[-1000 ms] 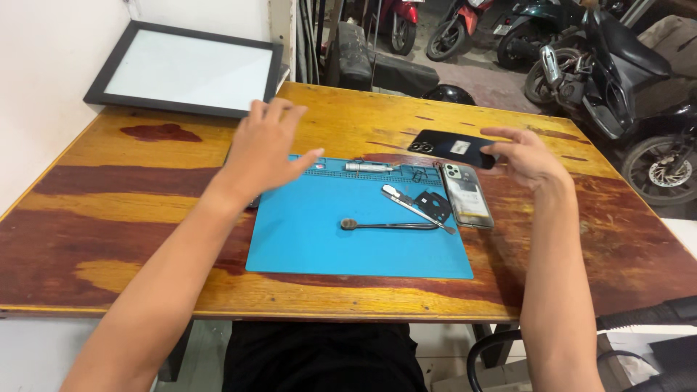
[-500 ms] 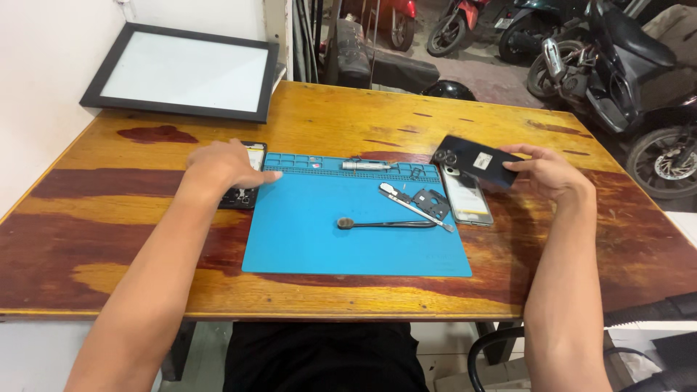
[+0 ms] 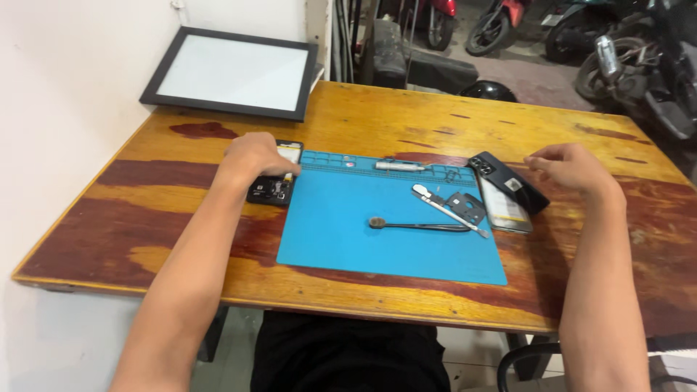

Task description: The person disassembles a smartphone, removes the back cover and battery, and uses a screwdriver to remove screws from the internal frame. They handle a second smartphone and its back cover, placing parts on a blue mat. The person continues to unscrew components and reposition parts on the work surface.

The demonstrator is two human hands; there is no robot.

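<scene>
My left hand (image 3: 255, 156) lies over an opened phone body (image 3: 276, 183), fingers curled down onto its upper part, so it is pinned under my palm at the left edge of the blue work mat (image 3: 392, 218); whether I truly grip it or only press on it, I cannot tell. My right hand (image 3: 573, 167) hovers loosely curled and holds nothing, just right of the black back cover (image 3: 508, 181) that leans across a second opened phone (image 3: 504, 212). Between my two hands, on the mat, lie a dark brush (image 3: 417, 226), tweezers (image 3: 446, 210) over a small dark bracket (image 3: 465, 207), and a silver pen-shaped tool (image 3: 401, 166) along the far edge. To do this well, I judge I should lift the body by its side edges, keep fingertips off the exposed board, and bring it flat onto the mat, well clear of the loose parts.
</scene>
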